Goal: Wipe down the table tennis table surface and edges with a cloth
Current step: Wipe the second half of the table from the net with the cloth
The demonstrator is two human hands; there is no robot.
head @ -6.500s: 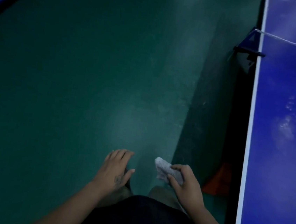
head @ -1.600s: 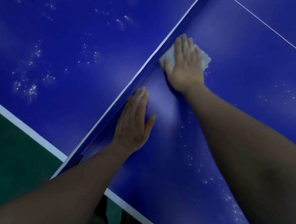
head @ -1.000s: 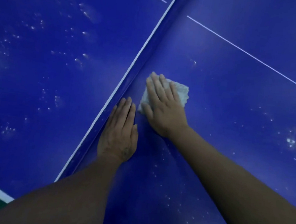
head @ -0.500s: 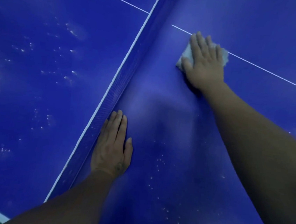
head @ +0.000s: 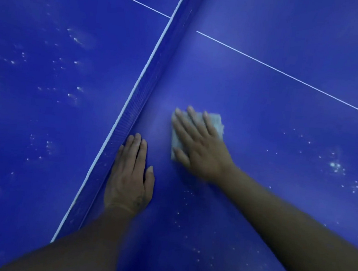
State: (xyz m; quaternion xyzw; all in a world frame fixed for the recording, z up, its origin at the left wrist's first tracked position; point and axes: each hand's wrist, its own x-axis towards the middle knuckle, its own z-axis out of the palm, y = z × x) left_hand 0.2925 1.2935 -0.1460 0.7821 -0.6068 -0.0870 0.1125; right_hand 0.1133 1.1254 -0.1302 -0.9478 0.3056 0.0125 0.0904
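While pressed flat under the right grip point(head: 200, 151), fingers straight and spread, the pale folded cloth point(head: 216, 123) lies on the blue table point(head: 264, 113) near the blue mesh net point(head: 146, 87). Left grip point(head: 129, 181): flat, fingers straight, holding nothing, beside net. White specks point(head: 336, 166) scattered.

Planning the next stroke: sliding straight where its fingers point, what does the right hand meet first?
Probably the blue mesh net with white top tape, up-left of the right hand.

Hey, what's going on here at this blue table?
A person is wiping a table tennis table. The right hand presses a white cloth flat on the surface near the net. The left hand rests flat beside the net. White specks dot both halves.
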